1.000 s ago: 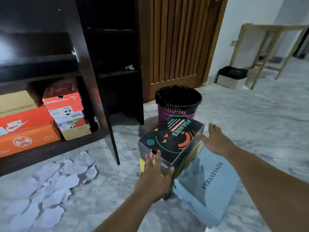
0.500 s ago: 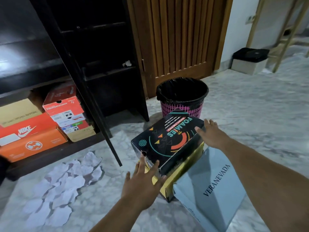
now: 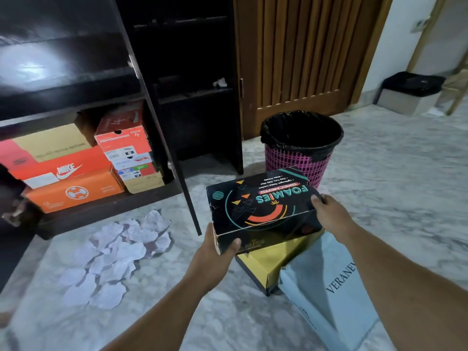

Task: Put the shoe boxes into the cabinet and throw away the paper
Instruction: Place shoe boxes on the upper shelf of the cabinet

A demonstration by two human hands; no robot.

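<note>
The cabinet (image 3: 76, 97) fills the upper left of the frame; crumpled paper (image 3: 114, 257) lies on the floor at lower left. At centre, the black box (image 3: 258, 209) is stiff card, probably light, best held by opposite ends: left hand (image 3: 215, 252) grips its near corner, right hand (image 3: 329, 214) its right end, fingers curled round.

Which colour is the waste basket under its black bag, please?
Pink, with an open mesh pattern; the waste basket shows best in the head view.
</note>
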